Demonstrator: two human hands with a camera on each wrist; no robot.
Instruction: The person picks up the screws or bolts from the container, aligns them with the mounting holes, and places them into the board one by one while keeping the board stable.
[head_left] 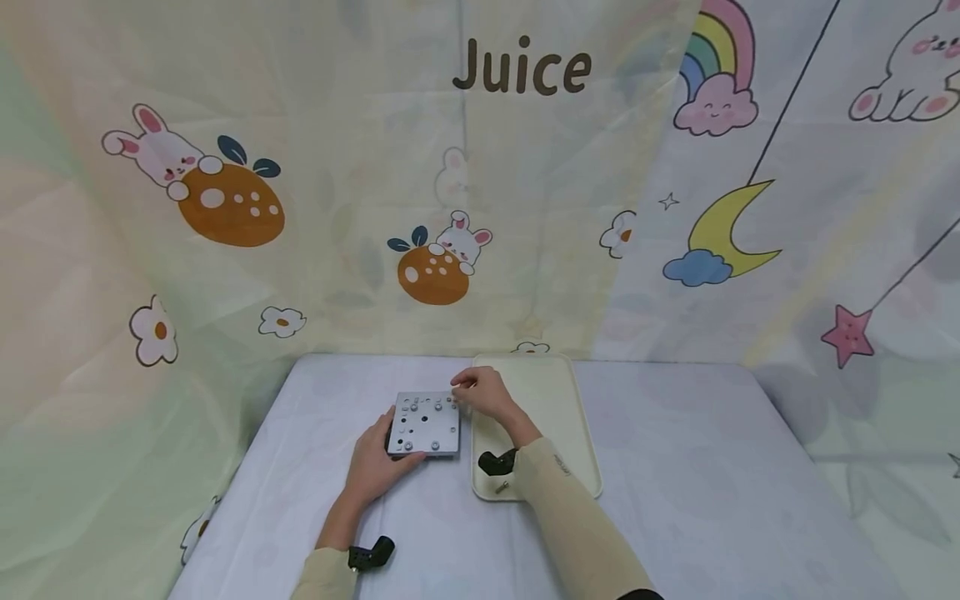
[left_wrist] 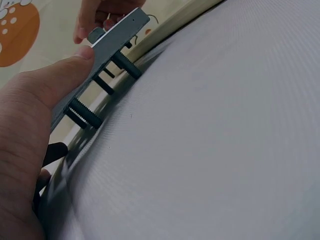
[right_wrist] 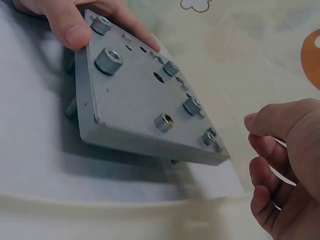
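Observation:
A square grey metal plate [head_left: 423, 425] is gripped along its left side by my left hand [head_left: 375, 465], the thumb at its near edge. Several socket-head bolts stand in its holes, such as a large one [right_wrist: 109, 61] and a smaller one [right_wrist: 164, 121]. Below the plate, threaded shanks [left_wrist: 86, 114] stick out close over the tablecloth in the left wrist view. My right hand [head_left: 483, 393] hovers at the plate's far right corner. Its fingers [right_wrist: 265, 145] are loosely bent beside the plate in the right wrist view, with nothing seen between them.
A cream tray [head_left: 528, 383] lies on the table to the right of the plate, under my right forearm. One small bolt [head_left: 502, 487] is in the tray's near left corner. A white cloth [head_left: 675, 467] covers the table, and a printed curtain [head_left: 360, 275] hangs behind it.

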